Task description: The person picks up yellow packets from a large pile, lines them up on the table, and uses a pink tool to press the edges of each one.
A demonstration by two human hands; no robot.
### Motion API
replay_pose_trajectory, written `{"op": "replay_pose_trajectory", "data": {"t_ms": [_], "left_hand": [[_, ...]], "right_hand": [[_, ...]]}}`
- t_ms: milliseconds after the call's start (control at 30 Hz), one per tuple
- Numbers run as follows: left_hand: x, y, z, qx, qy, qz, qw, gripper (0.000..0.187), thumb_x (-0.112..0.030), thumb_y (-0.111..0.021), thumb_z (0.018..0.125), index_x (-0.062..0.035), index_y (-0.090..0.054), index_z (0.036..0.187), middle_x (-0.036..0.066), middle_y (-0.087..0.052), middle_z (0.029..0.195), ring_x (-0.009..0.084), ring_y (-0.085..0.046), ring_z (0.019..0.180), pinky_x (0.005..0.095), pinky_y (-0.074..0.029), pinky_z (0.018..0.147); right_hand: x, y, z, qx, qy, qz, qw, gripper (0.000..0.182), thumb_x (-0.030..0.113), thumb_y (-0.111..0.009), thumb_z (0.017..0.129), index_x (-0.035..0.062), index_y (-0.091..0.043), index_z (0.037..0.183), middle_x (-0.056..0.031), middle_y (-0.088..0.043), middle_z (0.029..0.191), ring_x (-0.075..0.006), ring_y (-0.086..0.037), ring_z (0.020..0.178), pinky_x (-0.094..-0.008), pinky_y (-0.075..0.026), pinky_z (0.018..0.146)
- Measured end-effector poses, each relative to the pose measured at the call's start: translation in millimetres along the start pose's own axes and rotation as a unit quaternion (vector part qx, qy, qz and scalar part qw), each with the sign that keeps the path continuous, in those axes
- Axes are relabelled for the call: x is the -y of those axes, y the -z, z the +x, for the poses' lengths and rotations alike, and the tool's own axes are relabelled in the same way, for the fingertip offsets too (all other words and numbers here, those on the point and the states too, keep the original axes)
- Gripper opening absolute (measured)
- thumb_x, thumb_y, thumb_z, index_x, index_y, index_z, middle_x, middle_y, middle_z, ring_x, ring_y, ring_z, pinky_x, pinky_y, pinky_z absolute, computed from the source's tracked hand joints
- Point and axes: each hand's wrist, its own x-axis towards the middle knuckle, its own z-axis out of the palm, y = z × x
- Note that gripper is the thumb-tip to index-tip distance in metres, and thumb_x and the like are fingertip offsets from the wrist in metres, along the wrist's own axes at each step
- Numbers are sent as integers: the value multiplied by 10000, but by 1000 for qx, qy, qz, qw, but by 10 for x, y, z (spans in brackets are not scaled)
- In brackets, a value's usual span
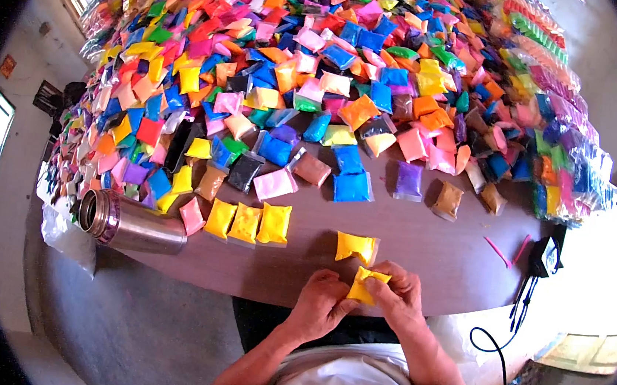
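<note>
A small yellow packet (pixel 368 285) is held between my two hands at the table's front edge. My right hand (pixel 397 294) pinches it with the thumb on top. At its lower left side, my left hand (pixel 324 298) grips it with fingers curled. Just beyond lies another yellow packet (pixel 356 248) on the brown table (pixel 309 259). Further left, three yellow packets (pixel 246 223) lie in a row, with a pink packet (pixel 192 216) beside them.
A huge heap of coloured packets (pixel 283 71) covers the far part of the table. A steel flask (pixel 134 224) lies at the left. At the right are pink strips (pixel 497 252), a black device (pixel 546 256) with cables, and bundled packets (pixel 564 158).
</note>
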Motion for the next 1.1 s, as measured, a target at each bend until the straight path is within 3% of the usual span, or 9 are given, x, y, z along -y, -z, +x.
{"op": "replay_pose_trajectory", "data": {"t_ms": [333, 433, 500, 600, 767, 833, 933, 967, 1100], "left_hand": [[-2, -16, 12, 3, -11, 10, 1000, 213, -255, -604, 905, -54, -597, 832, 114, -595, 755, 317, -585, 787, 437, -423, 887], [21, -2, -14, -51, 11, -43, 998, 229, -258, -602, 907, -50, -585, 812, 115, -587, 740, 326, -581, 768, 444, -432, 862], [36, 14, -42, 1, 73, -47, 996, 228, -273, -594, 898, -57, -631, 835, 116, -629, 839, 343, -588, 886, 466, -431, 868], [61, -50, -69, -24, 12, -20, 999, 210, -246, -617, 882, -56, -630, 794, 114, -625, 806, 344, -592, 866, 456, -441, 855], [-16, -20, -11, -25, 12, -18, 999, 192, -221, -646, 858, -52, -623, 770, 116, -603, 757, 347, -589, 830, 450, -448, 838], [-14, -28, -5, -35, 8, -16, 999, 188, -214, -649, 854, -49, -620, 769, 117, -598, 753, 347, -588, 820, 451, -452, 830], [18, -69, -9, -54, 0, -9, 998, 183, -206, -653, 849, -42, -616, 776, 127, -605, 780, 353, -587, 811, 452, -457, 808], [11, -68, -5, -55, -4, -8, 998, 184, -206, -650, 851, -39, -615, 782, 131, -605, 792, 355, -586, 810, 454, -457, 802], [2, -43, -16, -27, 6, -1, 1000, 177, -205, -644, 856, -38, -621, 804, 138, -610, 817, 353, -586, 816, 455, -457, 794]], "right_hand": [[-2, 31, -33, 44, -76, 20, 996, 315, 145, -666, 906, -33, -572, 1148, -45, -645, 1009, -112, -594, 905, -240, -492, 780], [152, -22, 86, 61, -36, -52, 996, 339, 131, -677, 889, -23, -553, 1165, -48, -632, 1004, -118, -584, 904, -252, -488, 776], [223, 0, 203, 38, 11, -67, 997, 377, 114, -674, 872, -24, -518, 1186, -51, -609, 997, -125, -573, 900, -275, -488, 772], [369, -1, 440, 15, 34, -42, 998, 408, 95, -665, 856, -24, -483, 1201, -60, -587, 995, -128, -559, 898, -291, -488, 755], [433, -363, 927, 47, 1, -146, 988, 369, 153, -692, 837, -21, -567, 1136, -54, -615, 876, -114, -566, 777, -299, -496, 667], [331, -511, 1089, 72, 18, -294, 953, 355, 201, -713, 813, 22, -617, 1105, -77, -657, 814, -167, -631, 715, -336, -516, 647], [198, -700, 1228, 28, 54, -409, 910, 388, 234, -750, 783, 38, -638, 1099, -104, -651, 779, -180, -634, 717, -306, -501, 674], [182, -728, 1248, 24, 83, -415, 906, 377, 252, -748, 779, 75, -644, 1095, -128, -660, 816, -243, -652, 744, -332, -512, 695], [163, -749, 1275, 22, 64, -460, 885, 360, 272, -741, 770, 80, -648, 1061, -130, -666, 877, -290, -661, 802, -380, -519, 724]]}}
